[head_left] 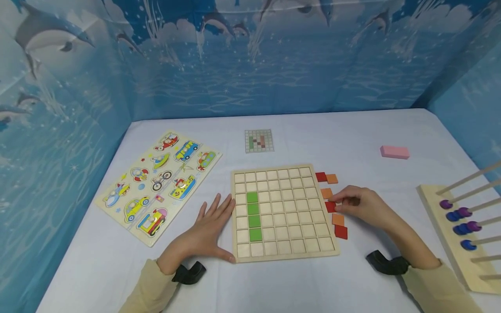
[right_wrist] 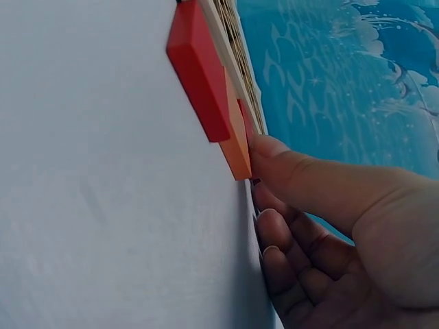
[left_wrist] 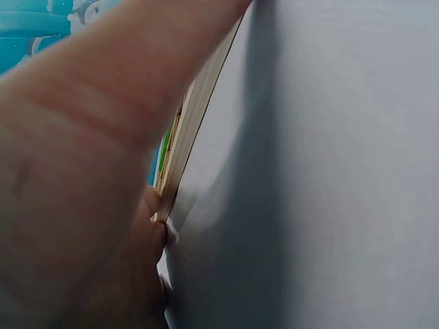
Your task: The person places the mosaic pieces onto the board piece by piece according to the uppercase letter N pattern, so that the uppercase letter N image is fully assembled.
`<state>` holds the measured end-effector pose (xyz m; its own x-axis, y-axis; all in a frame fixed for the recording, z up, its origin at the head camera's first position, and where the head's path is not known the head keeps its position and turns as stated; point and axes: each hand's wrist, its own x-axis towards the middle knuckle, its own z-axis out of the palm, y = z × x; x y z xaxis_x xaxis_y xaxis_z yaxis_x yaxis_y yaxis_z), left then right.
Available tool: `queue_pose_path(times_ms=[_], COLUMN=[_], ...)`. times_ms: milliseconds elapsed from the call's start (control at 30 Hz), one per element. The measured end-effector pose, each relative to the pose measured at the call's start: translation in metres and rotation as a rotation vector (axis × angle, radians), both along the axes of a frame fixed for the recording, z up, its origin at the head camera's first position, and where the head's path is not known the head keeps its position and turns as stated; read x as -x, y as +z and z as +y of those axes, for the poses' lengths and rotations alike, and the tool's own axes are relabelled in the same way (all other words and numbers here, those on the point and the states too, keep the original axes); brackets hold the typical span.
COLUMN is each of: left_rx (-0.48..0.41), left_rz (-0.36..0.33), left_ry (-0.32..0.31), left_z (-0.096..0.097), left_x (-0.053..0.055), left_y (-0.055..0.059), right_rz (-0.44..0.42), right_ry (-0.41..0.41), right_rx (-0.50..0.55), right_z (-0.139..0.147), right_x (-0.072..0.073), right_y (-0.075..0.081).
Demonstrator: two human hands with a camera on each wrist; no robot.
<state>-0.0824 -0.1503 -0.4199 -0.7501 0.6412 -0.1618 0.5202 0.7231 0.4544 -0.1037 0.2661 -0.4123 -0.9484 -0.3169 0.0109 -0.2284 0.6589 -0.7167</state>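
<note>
A wooden grid board (head_left: 287, 257) lies flat on the white table, with several green square tiles (head_left: 254, 221) set in one column of its cells. My left hand (head_left: 207, 232) rests with spread fingers against the board's left edge, fingertips and thumb touching the frame. Along the right edge lie red and orange tiles, among them a red tile (head_left: 341, 232) and an orange tile (head_left: 338, 219) nearest me. My right hand (head_left: 362, 205) pinches another red tile (head_left: 330, 207) between thumb and fingers; the right wrist view shows its thumb against that tile, partly hidden.
A small printed grid card (head_left: 259, 141) lies behind the board. To the left is a vehicle picture puzzle (head_left: 156, 187). A pink block (head_left: 394, 152) sits at the back right, and a wooden peg rack (head_left: 442, 226) with blue and purple beads stands at the right edge.
</note>
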Motion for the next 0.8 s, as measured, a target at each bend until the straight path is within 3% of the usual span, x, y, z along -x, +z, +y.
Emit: queue_pose_path(times_ms=[300, 600, 800], left_rx=[0.001, -0.004, -0.002], left_rz=[0.007, 0.004, 0.004], left_ry=[-0.005, -0.005, -0.001], left_z=[0.000, 0.000, 0.000], left_x=[0.000, 0.000, 0.000], left_y=[0.001, 0.001, 0.000], right_rz=[0.056, -0.029, -0.052], right_ry=[0.018, -0.013, -0.080], right_rx=[-0.050, -0.021, 0.042], right_z=[-0.003, -0.006, -0.013], right_x=[-0.002, -0.002, 0.003], right_y=[-0.002, 0.004, 0.015])
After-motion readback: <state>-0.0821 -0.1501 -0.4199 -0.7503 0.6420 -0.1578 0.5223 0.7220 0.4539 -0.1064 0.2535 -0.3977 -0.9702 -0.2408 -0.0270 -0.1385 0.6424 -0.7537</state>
